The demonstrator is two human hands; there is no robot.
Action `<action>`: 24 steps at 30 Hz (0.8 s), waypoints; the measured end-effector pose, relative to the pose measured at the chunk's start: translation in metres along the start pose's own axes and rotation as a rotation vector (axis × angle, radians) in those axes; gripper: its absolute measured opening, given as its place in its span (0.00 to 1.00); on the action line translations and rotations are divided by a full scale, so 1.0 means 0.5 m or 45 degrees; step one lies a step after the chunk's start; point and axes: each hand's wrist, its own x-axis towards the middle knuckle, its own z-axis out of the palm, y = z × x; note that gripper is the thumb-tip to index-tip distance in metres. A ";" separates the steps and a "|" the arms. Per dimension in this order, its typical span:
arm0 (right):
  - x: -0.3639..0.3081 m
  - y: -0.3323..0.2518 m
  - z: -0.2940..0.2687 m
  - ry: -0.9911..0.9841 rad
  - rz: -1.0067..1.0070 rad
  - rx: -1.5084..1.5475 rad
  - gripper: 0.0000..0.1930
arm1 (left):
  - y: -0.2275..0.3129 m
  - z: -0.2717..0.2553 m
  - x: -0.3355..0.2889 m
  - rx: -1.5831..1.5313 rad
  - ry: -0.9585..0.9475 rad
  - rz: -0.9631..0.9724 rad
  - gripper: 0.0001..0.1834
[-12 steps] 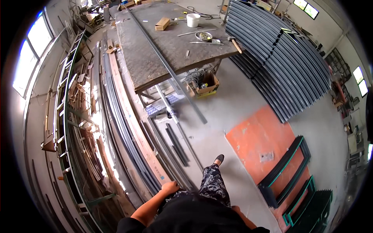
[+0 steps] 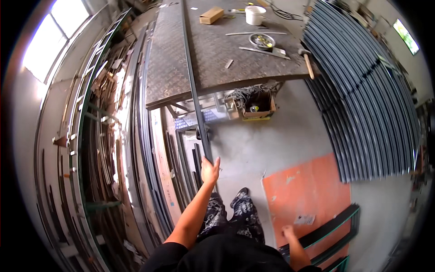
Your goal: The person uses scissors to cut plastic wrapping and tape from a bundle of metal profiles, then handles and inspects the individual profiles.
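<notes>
A long, narrow grey metal bar [image 2: 195,97] lies lengthwise on the worktable [image 2: 208,63], its near end sticking out past the table edge toward me. My left hand [image 2: 210,171] is stretched out to that near end, thumb and fingers apart on either side of it. Whether the palm touches the bar cannot be made out. My right hand [image 2: 288,231] hangs low on the right, above an orange sheet [image 2: 308,186] and beside a dark frame [image 2: 324,229]. It is slightly blurred, its fingers are not clear, and no object shows in it.
On the table are a white bucket [image 2: 255,16], a cardboard box [image 2: 211,15], a metal bowl [image 2: 262,41] and a hammer [image 2: 308,63]. A carton of wire [image 2: 259,106] stands beneath. Stacked dark tubes [image 2: 362,99] rise at right; long profiles [image 2: 152,172] and a green rack [image 2: 84,136] line the left.
I have come closer to the table and the bar's end. My left hand has moved from beside my thigh forward to the bar. My right hand has swung out from my side.
</notes>
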 end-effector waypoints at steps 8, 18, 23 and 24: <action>0.236 -0.550 -0.259 0.201 -0.126 0.336 0.03 | 0.156 -0.110 0.045 -1.964 -1.162 -0.861 0.27; 0.283 -0.622 -0.146 -0.610 -0.025 -0.341 0.08 | 0.340 -0.234 0.034 -1.972 -1.039 -0.997 0.22; 0.342 -0.752 -0.158 -0.614 0.051 -0.561 0.07 | 0.345 -0.240 0.071 -1.832 -0.858 -0.785 0.14; 0.355 -0.786 -0.161 -0.566 0.018 -0.574 0.07 | 0.348 -0.240 0.076 -1.823 -0.848 -0.762 0.13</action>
